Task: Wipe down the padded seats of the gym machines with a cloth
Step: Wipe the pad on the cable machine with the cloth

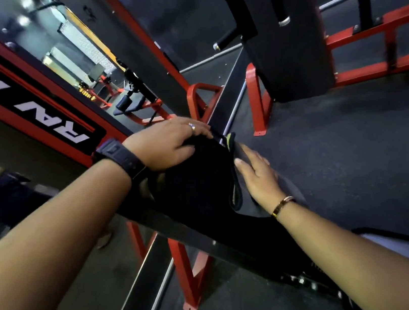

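- Far left of the frame: one red and black banner (31, 113) with big white letters, looks mirrored/upside down. I can make out something like "RA", the rest is cut off.
- Above it, a mirror or glass panel (64, 35) showing bright lights and more red gym frames, too blurry to count.
- Two hands in shot. Left hand (166, 144) sits left of centre, one ring on a finger and one dark watch (120, 157) on the wrist. Its grip is loose, fingers curled over the top edge of the padded seat (199, 180), resting on it rather than clamped.
- The padded seat is one black pad in the middle of the frame, dark and matte, on red metal legs (191, 272).
- Right hand (258, 176) is just right of centre, one gold bracelet (282, 206) on the wrist. Palm flat, fingers spread, pressing down on a dark grey cloth (288, 188) lying on the seat's right side.
- Upper right: another black pad (293, 48) on a red frame, over dark rubber floor (358, 151).
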`<state>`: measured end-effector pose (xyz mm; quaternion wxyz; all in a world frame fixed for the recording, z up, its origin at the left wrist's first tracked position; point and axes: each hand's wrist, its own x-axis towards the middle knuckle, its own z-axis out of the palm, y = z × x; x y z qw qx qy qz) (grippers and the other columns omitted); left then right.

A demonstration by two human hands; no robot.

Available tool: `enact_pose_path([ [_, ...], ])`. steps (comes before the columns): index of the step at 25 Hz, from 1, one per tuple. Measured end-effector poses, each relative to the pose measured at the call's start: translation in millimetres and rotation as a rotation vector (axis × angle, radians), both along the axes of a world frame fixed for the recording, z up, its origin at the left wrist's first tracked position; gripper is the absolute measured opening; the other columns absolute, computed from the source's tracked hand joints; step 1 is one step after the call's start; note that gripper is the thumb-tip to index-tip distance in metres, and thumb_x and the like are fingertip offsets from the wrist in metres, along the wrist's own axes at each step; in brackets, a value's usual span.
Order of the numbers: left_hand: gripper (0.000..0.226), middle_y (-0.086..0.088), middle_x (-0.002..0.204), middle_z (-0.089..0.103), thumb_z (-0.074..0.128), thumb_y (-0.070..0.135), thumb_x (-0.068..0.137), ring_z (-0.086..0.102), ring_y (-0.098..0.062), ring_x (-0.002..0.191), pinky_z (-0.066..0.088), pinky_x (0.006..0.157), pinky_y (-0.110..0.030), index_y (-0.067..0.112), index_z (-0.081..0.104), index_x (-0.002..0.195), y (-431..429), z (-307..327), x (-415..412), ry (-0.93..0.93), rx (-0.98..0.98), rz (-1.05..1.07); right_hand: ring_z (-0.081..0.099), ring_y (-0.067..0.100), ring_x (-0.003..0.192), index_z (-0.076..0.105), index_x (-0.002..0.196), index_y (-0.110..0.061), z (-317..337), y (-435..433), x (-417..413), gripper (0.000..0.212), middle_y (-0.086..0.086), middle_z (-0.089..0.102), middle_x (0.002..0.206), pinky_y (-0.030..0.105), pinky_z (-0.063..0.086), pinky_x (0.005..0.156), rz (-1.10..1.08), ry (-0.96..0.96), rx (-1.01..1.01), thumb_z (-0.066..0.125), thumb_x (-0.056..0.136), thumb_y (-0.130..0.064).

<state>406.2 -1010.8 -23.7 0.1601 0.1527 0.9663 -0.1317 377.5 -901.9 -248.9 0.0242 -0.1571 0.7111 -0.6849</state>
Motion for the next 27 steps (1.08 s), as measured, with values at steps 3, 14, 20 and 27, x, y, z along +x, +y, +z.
enact_pose_path([
  [3,0.047,0.001,0.138,0.048,0.044,0.022,0.083,0.04,-0.017,0.129,0.025,0.113,-0.032,0.024,0.05,0.13,-3.0,0.2,-12.0,-0.071,-0.032,-0.028,0.043,0.023,0.131,0.044,0.138,-0.025,-39.5,9.1,9.7,0.056,0.005,0.051,0.138,0.04,0.033,0.11,-0.009,-0.009,-0.018,0.053,0.087,-0.046],
  [14,0.047,0.004,0.124,0.059,0.061,0.042,0.085,0.055,-0.016,0.11,0.043,0.099,-0.032,0.033,0.051,0.131,48.7,-44.0,-57.1,-0.359,-0.444,-0.186,0.044,0.013,0.129,0.042,0.138,-0.031,-77.9,14.2,27.0,0.063,-0.007,0.052,0.137,0.032,0.033,0.109,-0.133,0.002,0.022,0.054,0.08,-0.053],
  [20,0.046,0.005,0.122,0.06,0.064,0.035,0.085,0.055,-0.012,0.106,0.041,0.093,-0.025,0.03,0.053,0.13,56.6,-67.5,-61.5,-0.436,-0.475,-0.253,0.038,0.022,0.135,0.037,0.142,-0.032,-160.7,35.0,49.4,0.057,-0.001,0.045,0.143,0.041,0.031,0.111,-0.228,-0.288,0.052,0.052,0.089,-0.046],
  [27,0.045,0.004,0.118,0.063,0.065,0.034,0.085,0.054,-0.009,0.097,0.039,0.087,-0.02,0.028,0.055,0.129,61.3,-70.3,-60.3,-0.436,-0.53,-0.29,0.033,0.014,0.136,0.035,0.14,-0.043,-119.1,23.1,42.0,0.059,-0.007,0.045,0.142,0.04,0.024,0.113,-0.197,-0.201,0.088,0.05,0.085,-0.059],
])
